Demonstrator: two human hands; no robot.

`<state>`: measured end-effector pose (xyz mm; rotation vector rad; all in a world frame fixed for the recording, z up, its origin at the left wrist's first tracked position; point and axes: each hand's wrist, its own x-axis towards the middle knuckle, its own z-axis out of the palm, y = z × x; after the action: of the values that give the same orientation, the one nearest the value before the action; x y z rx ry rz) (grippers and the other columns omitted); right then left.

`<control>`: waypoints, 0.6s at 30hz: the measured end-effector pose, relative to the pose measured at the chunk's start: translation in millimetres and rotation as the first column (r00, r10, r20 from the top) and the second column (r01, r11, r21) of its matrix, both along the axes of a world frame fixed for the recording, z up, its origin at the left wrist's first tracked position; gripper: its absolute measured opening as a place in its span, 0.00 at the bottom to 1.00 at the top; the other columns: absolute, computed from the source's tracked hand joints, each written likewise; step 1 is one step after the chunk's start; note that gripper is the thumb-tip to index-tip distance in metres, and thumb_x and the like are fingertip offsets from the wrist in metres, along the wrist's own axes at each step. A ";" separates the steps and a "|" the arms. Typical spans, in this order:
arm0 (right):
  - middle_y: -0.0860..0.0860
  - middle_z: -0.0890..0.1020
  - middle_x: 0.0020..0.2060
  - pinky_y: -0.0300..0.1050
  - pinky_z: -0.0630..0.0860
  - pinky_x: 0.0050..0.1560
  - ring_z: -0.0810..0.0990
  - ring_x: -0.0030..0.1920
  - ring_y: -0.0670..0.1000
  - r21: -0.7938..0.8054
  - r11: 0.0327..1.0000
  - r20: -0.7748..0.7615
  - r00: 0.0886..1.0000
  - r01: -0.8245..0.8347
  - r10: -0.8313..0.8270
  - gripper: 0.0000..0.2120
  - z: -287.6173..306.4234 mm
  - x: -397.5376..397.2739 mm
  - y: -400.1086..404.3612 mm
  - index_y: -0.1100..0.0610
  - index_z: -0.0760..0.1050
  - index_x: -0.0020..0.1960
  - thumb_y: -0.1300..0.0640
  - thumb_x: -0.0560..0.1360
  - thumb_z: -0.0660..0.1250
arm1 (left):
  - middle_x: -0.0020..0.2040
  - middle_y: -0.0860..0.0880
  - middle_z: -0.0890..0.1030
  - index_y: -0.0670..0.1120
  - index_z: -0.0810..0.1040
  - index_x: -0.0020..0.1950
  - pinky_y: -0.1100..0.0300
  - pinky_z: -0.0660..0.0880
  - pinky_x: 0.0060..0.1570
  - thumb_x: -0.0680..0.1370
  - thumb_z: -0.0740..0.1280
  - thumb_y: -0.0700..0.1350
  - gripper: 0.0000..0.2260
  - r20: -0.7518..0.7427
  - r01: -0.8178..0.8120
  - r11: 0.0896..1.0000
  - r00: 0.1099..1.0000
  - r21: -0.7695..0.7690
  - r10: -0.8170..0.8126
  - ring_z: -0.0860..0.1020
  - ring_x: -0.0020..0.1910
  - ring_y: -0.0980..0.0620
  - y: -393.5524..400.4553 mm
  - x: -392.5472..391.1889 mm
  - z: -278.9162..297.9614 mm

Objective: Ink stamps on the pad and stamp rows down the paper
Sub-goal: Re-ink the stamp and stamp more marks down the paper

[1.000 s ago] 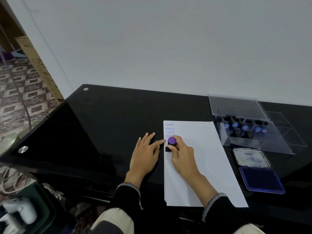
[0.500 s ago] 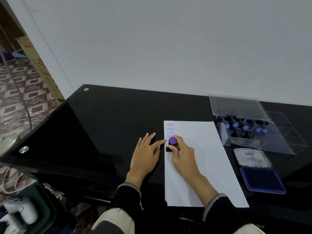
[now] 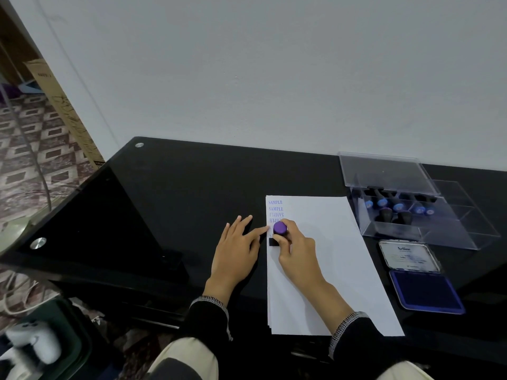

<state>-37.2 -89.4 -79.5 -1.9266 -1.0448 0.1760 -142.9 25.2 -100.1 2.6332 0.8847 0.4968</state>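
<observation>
A white sheet of paper [image 3: 326, 259] lies on the black glass table [image 3: 175, 193], with several blue SAMPLE prints [image 3: 275, 208] down its left edge. My right hand [image 3: 297, 249] grips a black stamp with a purple top [image 3: 280, 228], its base pressed on the paper just below the prints. My left hand [image 3: 236, 249] lies flat on the table with straight fingers, its index fingertip touching the paper's left edge beside the stamp. The open ink pad [image 3: 426, 292] with its blue cushion sits to the right of the paper.
A clear plastic box [image 3: 466, 229] holding several more stamps [image 3: 397, 207] stands at the back right, its lid raised. The pad's lid [image 3: 408, 256] lies open behind the cushion. The table's front edge runs close to my sleeves. A white wall rises behind the table.
Almost nothing has moved. The right hand keeps the stamp pressed at the same spot and the left hand stays flat beside it.
</observation>
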 end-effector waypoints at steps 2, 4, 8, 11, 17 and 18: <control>0.55 0.79 0.58 0.32 0.72 0.47 0.76 0.46 0.47 -0.006 1.000 -0.007 1.000 -0.002 0.002 0.18 1.3 -0.1 -0.2 0.58 0.69 0.67 0.60 0.78 0.65 | 0.76 0.52 0.63 0.62 0.68 0.70 0.56 0.47 0.75 0.83 0.55 0.49 0.17 0.005 0.001 1.000 1.000 0.000 -0.001 0.53 0.77 0.53 0.1 0.0 0.4; 0.54 0.79 0.57 0.32 0.72 0.47 0.76 0.46 0.47 -0.015 1.000 -0.017 1.000 -0.014 0.013 0.18 2.5 0.6 -0.3 0.58 0.68 0.66 0.60 0.78 0.64 | 0.75 0.52 0.63 0.62 0.69 0.69 0.56 0.48 0.75 0.82 0.55 0.49 0.16 0.016 0.000 1.000 1.000 -0.011 0.000 0.53 0.77 0.53 1.0 0.3 1.4; 0.47 0.77 0.52 0.25 0.71 0.42 0.77 0.44 0.45 -0.047 0.998 -0.092 0.995 -0.051 0.047 0.15 8.0 6.3 -0.1 0.55 0.69 0.65 0.59 0.78 0.63 | 0.74 0.54 0.64 0.63 0.71 0.67 0.56 0.48 0.74 0.82 0.56 0.49 0.16 0.019 -0.011 1.000 1.000 -0.025 0.012 0.54 0.76 0.54 3.3 1.6 4.4; 0.41 0.79 0.44 0.28 0.75 0.43 0.80 0.43 0.40 0.061 0.998 -0.276 0.961 0.017 0.001 0.08 16.6 14.4 -2.7 0.51 0.71 0.57 0.58 0.79 0.62 | 0.73 0.54 0.65 0.63 0.72 0.66 0.56 0.49 0.74 0.82 0.57 0.49 0.15 0.025 -0.014 1.000 1.000 -0.015 0.015 0.55 0.76 0.54 2.7 1.7 5.9; 0.44 0.85 0.39 0.33 0.77 0.42 0.84 0.40 0.45 0.255 0.880 -0.710 0.695 0.400 -0.110 0.05 26.6 36.0 -22.5 0.50 0.74 0.51 0.56 0.80 0.61 | 0.73 0.53 0.66 0.63 0.72 0.66 0.55 0.48 0.74 0.82 0.57 0.49 0.15 0.036 -0.008 1.000 0.999 -0.017 0.009 0.56 0.76 0.54 2.0 0.6 6.8; 0.47 0.85 0.41 0.35 0.79 0.44 0.83 0.40 0.47 0.283 0.853 -0.760 0.645 0.439 -0.081 0.05 27.2 38.8 -26.4 0.53 0.75 0.52 0.58 0.80 0.61 | 0.73 0.53 0.66 0.63 0.72 0.66 0.55 0.48 0.74 0.82 0.57 0.49 0.15 0.035 -0.006 1.000 0.999 -0.017 0.007 0.55 0.76 0.54 1.8 0.6 6.7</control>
<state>1.6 -115.7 -52.3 -1.3457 -0.2036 0.4517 -142.3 27.0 -93.4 2.5992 0.8835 0.5326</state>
